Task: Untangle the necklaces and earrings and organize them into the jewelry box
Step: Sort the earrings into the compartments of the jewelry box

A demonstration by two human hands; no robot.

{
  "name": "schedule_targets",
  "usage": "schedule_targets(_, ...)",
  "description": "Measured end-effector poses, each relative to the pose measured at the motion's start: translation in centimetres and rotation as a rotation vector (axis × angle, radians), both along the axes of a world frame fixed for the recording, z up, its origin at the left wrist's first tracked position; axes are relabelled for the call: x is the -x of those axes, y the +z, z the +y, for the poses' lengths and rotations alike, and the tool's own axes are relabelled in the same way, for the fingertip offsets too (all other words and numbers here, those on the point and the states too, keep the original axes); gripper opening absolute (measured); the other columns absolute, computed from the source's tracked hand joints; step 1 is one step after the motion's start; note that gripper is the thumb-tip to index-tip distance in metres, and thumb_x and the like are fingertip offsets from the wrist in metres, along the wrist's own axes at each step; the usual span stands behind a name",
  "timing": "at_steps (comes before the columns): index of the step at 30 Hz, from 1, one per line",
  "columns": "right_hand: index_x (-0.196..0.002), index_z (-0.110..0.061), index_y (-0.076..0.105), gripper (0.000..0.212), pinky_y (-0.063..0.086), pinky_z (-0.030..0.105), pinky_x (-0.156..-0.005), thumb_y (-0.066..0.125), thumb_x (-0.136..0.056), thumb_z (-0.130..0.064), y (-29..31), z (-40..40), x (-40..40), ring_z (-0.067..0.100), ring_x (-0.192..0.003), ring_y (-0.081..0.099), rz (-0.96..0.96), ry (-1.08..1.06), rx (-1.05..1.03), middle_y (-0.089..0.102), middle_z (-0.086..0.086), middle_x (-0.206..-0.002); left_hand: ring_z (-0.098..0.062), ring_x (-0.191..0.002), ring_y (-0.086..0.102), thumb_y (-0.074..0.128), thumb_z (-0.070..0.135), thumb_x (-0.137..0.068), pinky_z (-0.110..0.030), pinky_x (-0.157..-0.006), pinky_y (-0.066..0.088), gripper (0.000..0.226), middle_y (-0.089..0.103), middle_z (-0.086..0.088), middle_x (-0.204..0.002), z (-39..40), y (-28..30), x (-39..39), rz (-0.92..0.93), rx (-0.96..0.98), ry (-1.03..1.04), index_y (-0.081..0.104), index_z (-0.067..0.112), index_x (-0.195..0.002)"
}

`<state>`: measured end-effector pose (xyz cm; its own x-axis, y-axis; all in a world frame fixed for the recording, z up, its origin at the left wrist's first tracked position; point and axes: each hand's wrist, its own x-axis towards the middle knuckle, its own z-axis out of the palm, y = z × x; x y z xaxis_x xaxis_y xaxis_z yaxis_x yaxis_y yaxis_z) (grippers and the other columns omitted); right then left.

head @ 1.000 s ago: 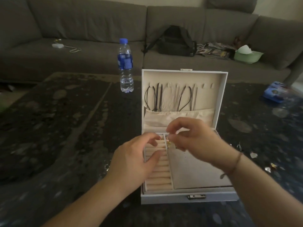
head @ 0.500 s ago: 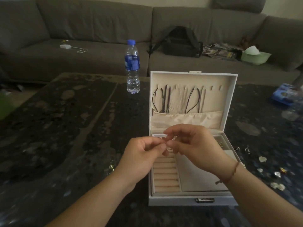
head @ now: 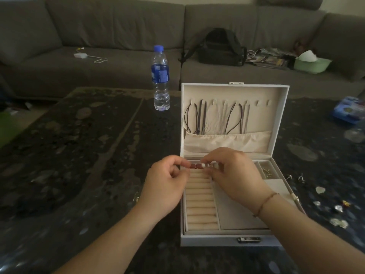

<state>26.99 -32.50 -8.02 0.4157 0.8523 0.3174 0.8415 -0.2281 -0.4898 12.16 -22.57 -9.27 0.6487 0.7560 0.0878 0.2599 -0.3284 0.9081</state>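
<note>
Both hands hold one small earring (head: 198,165) sideways between them, the left hand (head: 165,191) and right hand (head: 235,175) pinching its ends with curled fingers (head: 205,161), just above the far end of the jewelry box (head: 227,237) ring rolls (head: 201,202).

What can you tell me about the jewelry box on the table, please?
The jewelry box is pale grey outside and lined in cream fabric. It stands open on the dark table, lid upright, metal clasp at the front. Cords hang from hooks inside the lid into a fabric pocket. The base holds ring rolls on the left, a flat section, and a small compartment with gold pieces. The hands work above the rolls.
</note>
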Motion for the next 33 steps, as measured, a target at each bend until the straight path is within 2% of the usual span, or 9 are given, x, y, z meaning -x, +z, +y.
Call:
schedule_targets(2,-0.101,-0.032,0.074,0.017,0.053,0.036,-0.076,0.07,-0.085,-0.028,-0.1,0.6,0.2,0.009,-0.085,0.06,-0.052,0.01,0.078,0.066,-0.014,-0.096,-0.006,-0.053,0.058,0.065,0.013,-0.091,-0.015,-0.06,0.048,0.021,0.06,0.002,-0.057,0.0,-0.4,0.1,0.026,-0.11,-0.021,0.063,0.033,-0.094)
schedule_targets(6,-0.104,-0.032,0.074,0.018,0.054,0.038,-0.076,0.066,-0.088,-0.029,0.1,1.7,0.6,0.012,-0.087,0.061,-0.079,0.017,0.102,0.069,-0.01,-0.097,-0.007,-0.052,0.056,0.066,0.011,-0.09,-0.015,-0.059,0.048,0.024,0.057,0.005,-0.055,-0.2,-0.8,0.0,0.028,-0.129,-0.041,0.061,0.034,-0.097)
schedule_targets(11,-0.104,-0.038,0.072,0.018,0.056,0.035,-0.076,0.066,-0.087,-0.036,0.1,1.7,0.3,0.006,-0.083,0.061,-0.084,-0.021,0.153,0.07,-0.017,-0.093,-0.007,-0.051,0.055,0.064,0.01,-0.089,-0.02,-0.061,0.051,0.026,0.058,0.001,-0.057,0.1,-1.0,-0.1,0.014,-0.135,-0.06,0.061,0.034,-0.096)
schedule_targets(15,-0.106,-0.043,0.071,0.02,0.054,0.03,-0.074,0.067,-0.087,-0.036,0.3,1.3,0.2,0.001,-0.076,0.055,-0.056,-0.001,0.198,0.068,-0.02,-0.09,-0.011,-0.054,0.058,0.064,0.01,-0.089,-0.034,-0.068,0.056,0.025,0.06,-0.001,-0.059,0.2,-1.1,-0.2,0.013,-0.133,-0.057,0.061,0.033,-0.098)
schedule_targets(21,-0.112,-0.042,0.069,0.025,0.054,0.035,-0.075,0.064,-0.089,-0.032,0.1,1.5,0.3,0.012,-0.089,0.063,-0.138,0.035,0.195,0.069,-0.012,-0.097,-0.011,-0.054,0.057,0.063,0.01,-0.088,-0.041,-0.068,0.055,0.025,0.06,-0.002,-0.06,0.2,-1.2,-0.3,0.008,-0.134,-0.054,0.062,0.032,-0.099)
schedule_targets(24,-0.109,-0.039,0.071,0.025,0.054,0.038,-0.066,0.067,-0.087,-0.027,-0.4,1.6,0.5,0.019,-0.083,0.064,-0.246,0.074,0.166,0.067,-0.007,-0.088,-0.011,-0.053,0.056,0.063,0.009,-0.088,-0.039,-0.067,0.054,0.025,0.059,-0.003,-0.06,0.2,-1.3,-0.3,0.006,-0.141,-0.057,0.062,0.032,-0.099)
schedule_targets(28,-0.092,-0.032,0.076,0.019,0.05,0.035,-0.045,0.072,-0.077,-0.021,-1.3,1.6,0.6,0.024,-0.064,0.063,-0.357,0.101,0.09,0.06,-0.005,-0.073,-0.011,-0.054,0.056,0.063,0.01,-0.088,-0.038,-0.065,0.054,0.026,0.058,-0.003,-0.06,0.1,-1.5,-0.4,0.016,-0.164,-0.055,0.061,0.033,-0.1)
schedule_targets(31,-0.092,-0.034,0.076,0.02,0.048,0.035,-0.042,0.075,-0.077,-0.021,-1.6,1.5,0.7,0.023,-0.071,0.061,-0.395,0.108,0.099,0.06,-0.004,-0.079,-0.012,-0.054,0.056,0.064,0.011,-0.088,-0.039,-0.065,0.054,0.027,0.058,-0.002,-0.06,0.1,-1.5,-0.4,0.032,-0.185,-0.047,0.06,0.034,-0.101)
schedule_targets(33,-0.104,-0.039,0.072,0.029,0.05,0.036,-0.047,0.072,-0.081,-0.021,-1.2,1.4,0.9,0.021,-0.078,0.06,-0.395,0.113,0.129,0.06,-0.005,-0.086,-0.013,-0.054,0.057,0.064,0.013,-0.089,-0.04,-0.063,0.054,0.026,0.058,0.0,-0.06,0.1,-1.5,-0.3,0.051,-0.214,-0.049,0.061,0.034,-0.104)
